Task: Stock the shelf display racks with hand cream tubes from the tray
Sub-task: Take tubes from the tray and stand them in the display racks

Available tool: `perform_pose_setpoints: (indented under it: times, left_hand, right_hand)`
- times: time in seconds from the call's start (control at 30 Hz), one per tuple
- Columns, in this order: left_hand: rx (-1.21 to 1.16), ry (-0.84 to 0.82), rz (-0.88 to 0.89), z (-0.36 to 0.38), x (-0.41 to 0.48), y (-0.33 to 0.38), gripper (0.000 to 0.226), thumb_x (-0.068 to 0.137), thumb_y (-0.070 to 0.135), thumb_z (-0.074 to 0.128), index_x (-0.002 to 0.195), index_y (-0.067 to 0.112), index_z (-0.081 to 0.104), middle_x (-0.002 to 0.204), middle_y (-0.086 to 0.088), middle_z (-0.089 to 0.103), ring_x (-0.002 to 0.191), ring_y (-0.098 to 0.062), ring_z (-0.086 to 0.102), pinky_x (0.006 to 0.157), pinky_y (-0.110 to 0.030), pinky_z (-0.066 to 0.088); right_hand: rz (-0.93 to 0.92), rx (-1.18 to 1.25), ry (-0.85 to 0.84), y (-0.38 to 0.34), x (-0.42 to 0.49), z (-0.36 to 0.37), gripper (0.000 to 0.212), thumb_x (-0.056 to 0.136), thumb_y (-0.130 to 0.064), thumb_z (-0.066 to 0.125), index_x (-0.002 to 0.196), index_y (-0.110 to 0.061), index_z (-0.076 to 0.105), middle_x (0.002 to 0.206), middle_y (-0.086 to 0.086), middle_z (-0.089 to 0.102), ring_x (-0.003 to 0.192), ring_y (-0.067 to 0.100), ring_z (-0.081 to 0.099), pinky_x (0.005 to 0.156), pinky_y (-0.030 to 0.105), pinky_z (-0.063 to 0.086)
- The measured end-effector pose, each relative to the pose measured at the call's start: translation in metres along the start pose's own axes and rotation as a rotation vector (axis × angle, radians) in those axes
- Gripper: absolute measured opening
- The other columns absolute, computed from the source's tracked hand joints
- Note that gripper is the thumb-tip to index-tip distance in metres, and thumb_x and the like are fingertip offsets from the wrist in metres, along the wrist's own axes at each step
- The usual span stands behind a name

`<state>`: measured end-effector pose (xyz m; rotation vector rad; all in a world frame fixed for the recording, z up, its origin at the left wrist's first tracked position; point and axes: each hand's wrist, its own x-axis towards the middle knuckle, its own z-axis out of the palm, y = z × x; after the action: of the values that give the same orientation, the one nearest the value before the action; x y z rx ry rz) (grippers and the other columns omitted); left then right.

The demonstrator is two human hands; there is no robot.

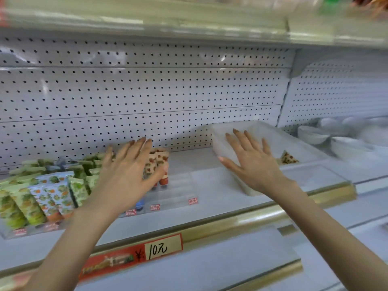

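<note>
While left hand [128, 173] and right hand [252, 162] are held open (gripping nothing), one tube [288, 158] is seen in the tray [298, 141], just right of the latter hand.

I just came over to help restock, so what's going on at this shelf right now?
A person is stocking the shelf. Their left hand, fingers straight, rests against the orange-patterned hand cream tubes with red caps standing in the clear plastic display rack. Their right hand lies flat on the white translucent plastic tray, which holds one patterned tube. Green and blue patterned tubes stand further left.
</note>
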<state>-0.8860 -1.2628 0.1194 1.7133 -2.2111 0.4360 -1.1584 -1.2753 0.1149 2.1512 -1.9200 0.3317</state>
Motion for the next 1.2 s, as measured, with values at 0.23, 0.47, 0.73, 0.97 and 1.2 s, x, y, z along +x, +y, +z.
perform_pose_setpoints:
  times: [0.23,0.47,0.73,0.97,1.2]
  left_hand:
    - [0.014,0.002,0.030,0.006,0.023,0.043,0.088,0.082,0.071,0.010,0.138,0.012,0.043,0.143,-0.007,0.045,0.131,-0.026,0.042,0.107,-0.055,0.025]
    - [-0.133,-0.003,0.009,0.018,0.061,0.124,0.098,0.069,0.076,-0.004,0.148,0.024,0.021,0.155,0.007,0.020,0.142,-0.013,0.016,0.115,-0.040,0.005]
    - [-0.207,-0.057,-0.033,0.035,0.099,0.202,0.100,0.064,0.076,-0.006,0.149,0.027,0.014,0.156,0.009,0.012,0.143,-0.011,0.010,0.115,-0.036,0.005]
    - [-0.205,-0.123,-0.025,0.044,0.123,0.229,0.099,0.064,0.076,-0.006,0.148,0.027,0.015,0.156,0.009,0.016,0.142,-0.010,0.013,0.115,-0.036,0.009]
    - [-0.207,-0.152,0.021,0.054,0.135,0.234,0.097,0.066,0.075,-0.004,0.147,0.027,0.020,0.154,0.008,0.023,0.140,-0.011,0.019,0.113,-0.033,0.013]
  right_hand:
    - [0.053,0.091,0.010,0.065,0.007,0.001,0.069,0.091,-0.062,0.023,0.149,-0.026,0.012,0.158,-0.004,0.005,0.146,0.018,0.002,0.116,0.048,0.005]
    - [0.064,0.139,0.015,0.157,0.025,0.006,0.069,0.090,-0.061,0.025,0.149,-0.025,0.015,0.156,-0.005,0.014,0.143,0.017,0.013,0.117,0.045,0.011]
    - [-0.021,0.283,-0.108,0.240,0.057,0.018,0.066,0.091,-0.057,0.032,0.147,-0.024,0.022,0.156,-0.003,0.016,0.142,0.019,0.018,0.112,0.039,0.021]
    - [-0.108,0.277,-0.329,0.248,0.089,0.029,0.050,0.095,-0.041,0.046,0.138,-0.017,0.038,0.139,0.006,0.040,0.121,0.023,0.048,0.101,0.039,0.040]
    - [-0.022,-0.008,-0.535,0.218,0.100,0.050,0.041,0.092,-0.010,0.051,0.128,-0.002,0.033,0.113,0.013,0.050,0.091,0.029,0.053,0.066,0.033,0.039]
